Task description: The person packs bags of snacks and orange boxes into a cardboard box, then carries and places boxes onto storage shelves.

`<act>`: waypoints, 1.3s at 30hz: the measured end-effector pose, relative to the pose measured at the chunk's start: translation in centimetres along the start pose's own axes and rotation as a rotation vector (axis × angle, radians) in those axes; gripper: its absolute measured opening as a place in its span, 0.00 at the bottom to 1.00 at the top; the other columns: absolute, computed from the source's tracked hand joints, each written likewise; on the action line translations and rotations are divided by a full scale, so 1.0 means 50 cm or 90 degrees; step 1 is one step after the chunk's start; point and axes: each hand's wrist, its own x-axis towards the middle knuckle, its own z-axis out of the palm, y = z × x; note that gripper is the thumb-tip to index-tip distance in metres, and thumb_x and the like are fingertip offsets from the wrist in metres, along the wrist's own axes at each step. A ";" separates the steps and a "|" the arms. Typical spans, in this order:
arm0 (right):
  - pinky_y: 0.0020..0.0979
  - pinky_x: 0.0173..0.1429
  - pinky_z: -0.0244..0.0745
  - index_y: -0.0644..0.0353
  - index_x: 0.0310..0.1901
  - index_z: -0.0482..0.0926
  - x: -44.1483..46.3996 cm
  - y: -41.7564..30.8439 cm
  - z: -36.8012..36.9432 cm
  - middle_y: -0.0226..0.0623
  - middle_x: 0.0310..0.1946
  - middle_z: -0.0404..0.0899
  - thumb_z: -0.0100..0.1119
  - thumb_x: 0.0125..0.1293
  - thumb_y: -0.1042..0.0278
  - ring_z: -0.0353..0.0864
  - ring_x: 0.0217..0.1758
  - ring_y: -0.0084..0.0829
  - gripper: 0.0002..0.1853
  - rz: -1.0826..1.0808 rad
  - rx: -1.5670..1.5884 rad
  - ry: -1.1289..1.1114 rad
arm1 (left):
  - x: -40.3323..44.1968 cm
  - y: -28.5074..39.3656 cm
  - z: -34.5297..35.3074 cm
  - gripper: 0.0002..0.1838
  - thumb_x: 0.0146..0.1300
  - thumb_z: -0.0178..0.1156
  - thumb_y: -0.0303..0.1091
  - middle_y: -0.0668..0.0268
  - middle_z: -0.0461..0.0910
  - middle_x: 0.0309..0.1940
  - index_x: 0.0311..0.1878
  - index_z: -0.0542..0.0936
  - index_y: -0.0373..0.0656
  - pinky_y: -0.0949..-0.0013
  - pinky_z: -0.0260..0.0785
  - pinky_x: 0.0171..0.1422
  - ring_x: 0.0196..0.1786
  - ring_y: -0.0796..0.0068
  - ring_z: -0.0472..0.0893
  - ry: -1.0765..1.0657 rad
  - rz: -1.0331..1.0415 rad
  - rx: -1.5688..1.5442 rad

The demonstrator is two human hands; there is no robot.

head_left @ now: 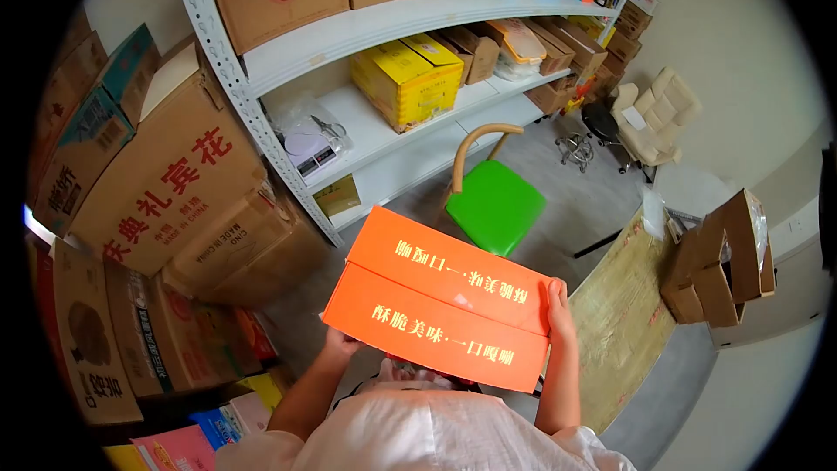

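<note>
An orange cardboard box (436, 301) with pale printed lettering is held in front of the body, its top flaps meeting along a middle seam. My right hand (561, 312) presses against the box's right end, thumb near the top edge. My left hand (342, 342) grips the lower left corner from below, and most of its fingers are hidden under the box. Just beyond the box stands a chair with a green seat (495, 205) and a wooden back.
White metal shelves (410, 126) ahead bear a yellow box (408, 78) and other cartons. Large cardboard boxes (166, 201) are stacked at the left. On the right, an open carton (711, 283) sits on a worn tabletop (619, 331). A cream office chair (658, 118) is farther back.
</note>
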 end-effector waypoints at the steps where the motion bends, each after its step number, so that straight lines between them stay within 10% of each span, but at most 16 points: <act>1: 0.34 0.55 0.74 0.51 0.59 0.65 0.014 -0.005 0.013 0.37 0.55 0.69 0.44 0.72 0.40 0.70 0.57 0.29 0.25 0.032 0.021 -0.008 | 0.013 0.009 -0.002 0.23 0.63 0.58 0.46 0.62 0.81 0.50 0.57 0.75 0.44 0.50 0.78 0.50 0.52 0.62 0.81 0.000 0.006 -0.001; 27: 0.35 0.50 0.78 0.52 0.54 0.64 0.401 0.084 0.144 0.34 0.48 0.73 0.51 0.73 0.56 0.75 0.50 0.29 0.15 0.179 0.203 0.091 | 0.523 0.152 -0.007 0.26 0.64 0.43 0.63 0.69 0.80 0.46 0.53 0.78 0.57 0.23 0.53 0.60 0.59 0.50 0.71 0.240 -0.274 0.098; 39: 0.35 0.49 0.73 0.54 0.50 0.67 0.377 0.259 0.222 0.35 0.45 0.73 0.51 0.71 0.49 0.73 0.46 0.28 0.18 0.191 0.076 0.311 | 0.711 0.105 -0.181 0.25 0.66 0.42 0.57 0.64 0.79 0.49 0.55 0.76 0.53 0.24 0.52 0.61 0.57 0.52 0.73 0.005 -0.212 0.120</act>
